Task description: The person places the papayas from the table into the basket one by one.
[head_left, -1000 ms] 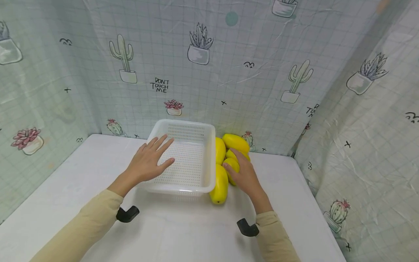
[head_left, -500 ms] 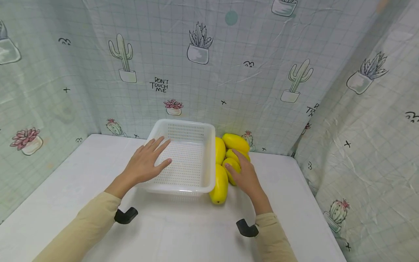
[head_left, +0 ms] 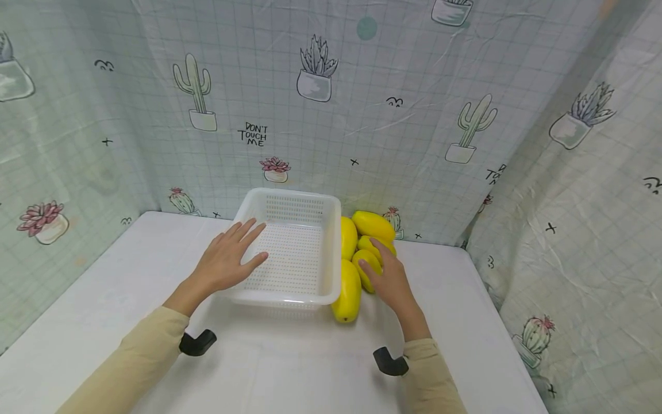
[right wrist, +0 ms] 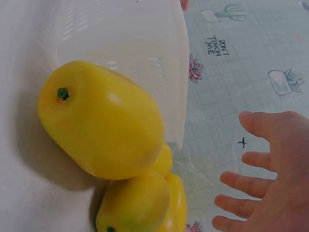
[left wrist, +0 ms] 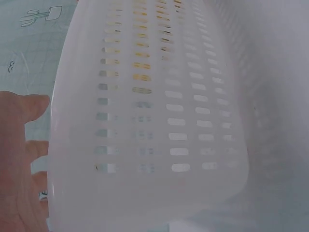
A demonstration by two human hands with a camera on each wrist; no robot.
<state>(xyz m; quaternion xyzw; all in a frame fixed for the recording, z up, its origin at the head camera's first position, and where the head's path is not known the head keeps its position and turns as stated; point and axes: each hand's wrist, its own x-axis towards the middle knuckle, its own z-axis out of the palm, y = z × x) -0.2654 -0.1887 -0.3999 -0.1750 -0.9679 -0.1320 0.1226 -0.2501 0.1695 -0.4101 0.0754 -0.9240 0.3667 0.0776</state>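
My left hand (head_left: 222, 261) is held with fingers spread over the left rim of a white perforated plastic basket (head_left: 333, 287). In the left wrist view its fingers (left wrist: 36, 106) show beyond the basket rim, holding nothing. Several smooth yellow mango-like fruits (head_left: 346, 293) lie in a cluster against the basket's right side. Over the right of this cluster is my right hand (head_left: 392, 282), fingers apart and loosely bent. The right wrist view shows it above the fruits, nothing in its grasp; the nearest fruit (right wrist: 101, 121) has a small green stem end.
The basket holds nothing and stands on a white table (head_left: 300, 362) near its back edge. A cactus-print curtain (head_left: 362, 132) hangs behind and along both sides. Black angled pieces (head_left: 197, 343) stick out at both wrists.
My left hand has drifted slightly left and down over the rim. The right hand has shifted a little to the right. Basket and fruits stay in place.
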